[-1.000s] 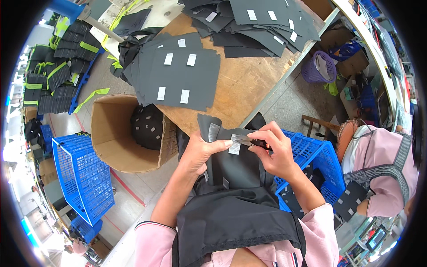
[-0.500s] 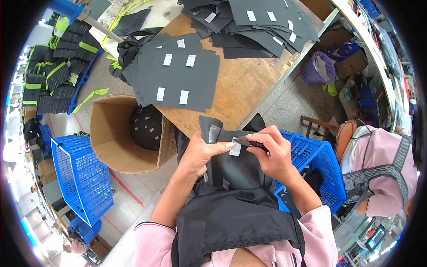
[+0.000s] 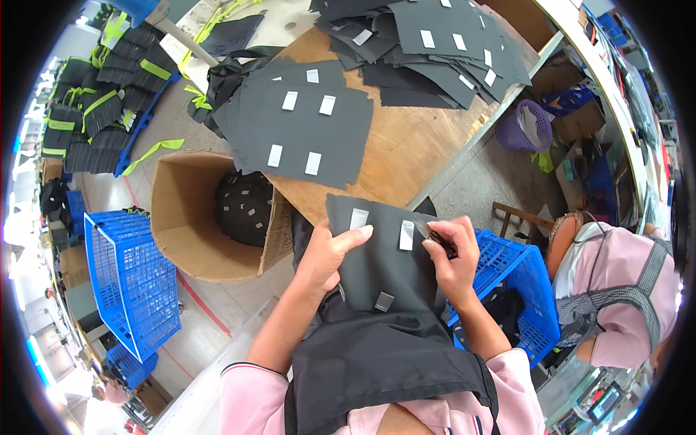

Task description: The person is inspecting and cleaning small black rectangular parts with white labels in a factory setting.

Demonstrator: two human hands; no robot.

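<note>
A dark grey fabric panel (image 3: 380,261) lies over my lap and against the table's near corner, with white labels (image 3: 407,235) sewn on and a greyish patch (image 3: 384,301) lower down. My left hand (image 3: 322,255) pinches its left edge, thumb on top beside one label. In my right hand (image 3: 455,259) sits a small pair of black-handled thread snips (image 3: 443,245), mostly hidden by the fingers, at the panel's right edge just beside the other upper label. A black apron (image 3: 384,355) covers my front.
Stacked grey panels (image 3: 304,130) with white labels lie on the wooden table (image 3: 406,145), more at its far end. A cardboard box (image 3: 174,232) holding dark pieces stands left. Blue crates (image 3: 134,290) flank both sides. A person in pink (image 3: 616,268) is at the right.
My right hand has moved slightly right and down with the thread snips, off the label. The panel is now spread flatter, and both upper labels show fully.
</note>
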